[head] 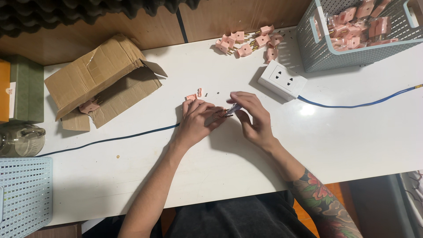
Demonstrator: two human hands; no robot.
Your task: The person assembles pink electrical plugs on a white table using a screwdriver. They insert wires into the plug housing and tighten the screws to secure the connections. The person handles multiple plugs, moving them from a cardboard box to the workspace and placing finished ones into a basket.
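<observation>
- Head view: the left hand [197, 119] lies on the white table [352, 141], fingers curled and closed around a small pink plug [220, 114] with brass pins, held near the middle of the table.
- The right hand [252, 117] is pinched shut on a small screwdriver [233, 108], its tip meeting the plug between the two hands.
- Just beyond the left hand lie loose pink bits [194, 94] and a tiny screw [218, 93].
- A white socket block [282, 80] sits near the right hand, with a blue cable [361, 103] running off to the right.
- Further back is a pile of pink plugs [249, 42]; a grey basket [310, 48] at the corner holds more.
- At the left an open cardboard box [94, 75] holds one pink plug.
</observation>
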